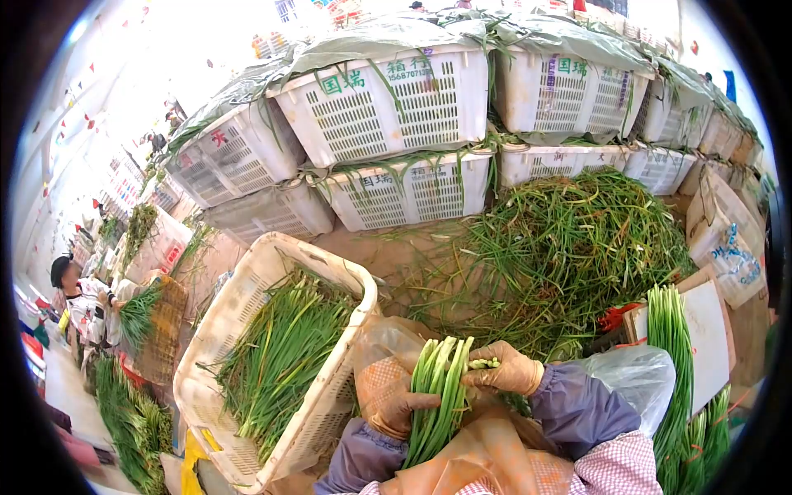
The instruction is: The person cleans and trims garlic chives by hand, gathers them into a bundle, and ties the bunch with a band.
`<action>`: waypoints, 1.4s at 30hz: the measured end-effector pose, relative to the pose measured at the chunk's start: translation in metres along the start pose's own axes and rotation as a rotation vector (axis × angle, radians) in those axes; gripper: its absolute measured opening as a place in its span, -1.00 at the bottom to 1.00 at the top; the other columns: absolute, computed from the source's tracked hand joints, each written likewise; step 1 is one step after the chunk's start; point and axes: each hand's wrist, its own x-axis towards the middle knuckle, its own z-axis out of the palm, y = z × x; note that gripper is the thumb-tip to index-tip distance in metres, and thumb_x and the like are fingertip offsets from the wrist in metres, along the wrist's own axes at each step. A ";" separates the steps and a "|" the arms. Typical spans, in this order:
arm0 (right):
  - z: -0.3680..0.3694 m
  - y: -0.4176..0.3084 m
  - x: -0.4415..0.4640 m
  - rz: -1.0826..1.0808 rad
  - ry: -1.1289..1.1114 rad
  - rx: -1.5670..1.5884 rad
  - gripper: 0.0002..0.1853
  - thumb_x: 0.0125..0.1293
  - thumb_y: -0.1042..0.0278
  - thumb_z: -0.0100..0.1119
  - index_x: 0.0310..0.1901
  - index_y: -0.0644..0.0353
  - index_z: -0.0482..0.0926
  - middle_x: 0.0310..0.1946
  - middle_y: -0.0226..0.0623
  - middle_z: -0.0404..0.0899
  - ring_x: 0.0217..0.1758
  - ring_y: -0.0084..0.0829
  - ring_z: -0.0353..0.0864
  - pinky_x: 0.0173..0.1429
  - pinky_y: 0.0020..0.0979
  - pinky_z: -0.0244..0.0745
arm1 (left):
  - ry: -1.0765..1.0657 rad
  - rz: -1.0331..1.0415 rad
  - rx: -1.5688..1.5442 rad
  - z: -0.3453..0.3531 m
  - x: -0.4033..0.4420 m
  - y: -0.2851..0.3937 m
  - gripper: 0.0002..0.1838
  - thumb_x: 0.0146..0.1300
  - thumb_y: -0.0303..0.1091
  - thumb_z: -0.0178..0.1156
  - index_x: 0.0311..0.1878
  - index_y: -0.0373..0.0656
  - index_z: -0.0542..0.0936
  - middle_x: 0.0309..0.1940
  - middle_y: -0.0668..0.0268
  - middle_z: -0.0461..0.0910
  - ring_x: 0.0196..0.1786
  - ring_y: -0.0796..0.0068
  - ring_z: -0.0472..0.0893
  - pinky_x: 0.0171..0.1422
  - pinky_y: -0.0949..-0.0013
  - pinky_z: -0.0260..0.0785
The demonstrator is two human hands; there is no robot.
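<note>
My left hand (402,410), in a worn glove, is wrapped round a bunch of green stalks (440,392) that look like garlic chives. Their pale ends point up and away from me. On the other side, my gloved right hand (507,369) is closed on a few short-looking stalk ends (484,363), its fingertips close against the bunch. The lower part of the bunch lies over the orange-brown apron (487,450) on my lap. To the left, a white plastic crate (367,285) holds many loose green stalks (285,359).
A large heap of loose greens (586,239) lies ahead on the floor. White crates (396,99) stand stacked behind it. At right, tied stalks (670,346) rest by a board (708,334). Another person (87,301) holds greens at far left.
</note>
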 end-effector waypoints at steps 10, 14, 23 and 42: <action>-0.016 -0.016 0.005 -0.036 -0.138 -0.135 -0.78 0.12 0.27 0.38 -0.28 0.21 0.63 -0.57 -0.53 0.51 -0.52 -0.72 0.35 -0.48 -0.58 0.28 | 0.159 0.466 1.129 0.007 -0.001 0.009 -0.51 -0.13 -0.42 0.30 -0.02 -0.26 0.54 -0.22 0.17 0.63 -0.27 0.27 0.63 -0.20 0.31 0.49; -0.024 0.014 0.011 -0.255 0.002 -0.271 -0.85 0.15 0.36 0.31 -0.27 0.20 0.62 -0.51 -0.50 0.56 -0.44 -0.66 0.44 -0.36 -0.56 0.39 | 0.055 0.170 0.023 0.001 0.004 -0.004 -0.48 -0.08 -0.51 0.22 0.05 -0.36 0.44 -0.23 0.08 0.61 -0.32 0.21 0.64 -0.27 0.23 0.56; -0.156 0.033 0.007 -0.160 1.265 -0.984 -0.74 0.30 0.26 0.10 -0.02 0.11 0.59 -0.28 -0.18 0.66 -0.32 -0.43 0.62 -0.25 -0.46 0.54 | 0.104 0.154 -0.050 -0.011 0.007 -0.011 -0.50 -0.07 -0.47 0.22 0.03 -0.36 0.45 -0.24 0.07 0.60 -0.29 0.22 0.63 -0.21 0.21 0.56; -0.053 0.011 -0.004 -0.164 0.370 0.442 -0.89 0.23 0.45 0.12 -0.28 0.27 0.58 -0.68 -0.44 0.37 -0.75 -0.67 0.21 -0.69 -0.60 0.08 | 0.098 0.137 -0.257 -0.003 0.012 -0.009 -0.56 -0.04 -0.44 0.19 -0.03 -0.36 0.46 -0.26 -0.02 0.59 -0.40 0.16 0.63 -0.38 0.18 0.58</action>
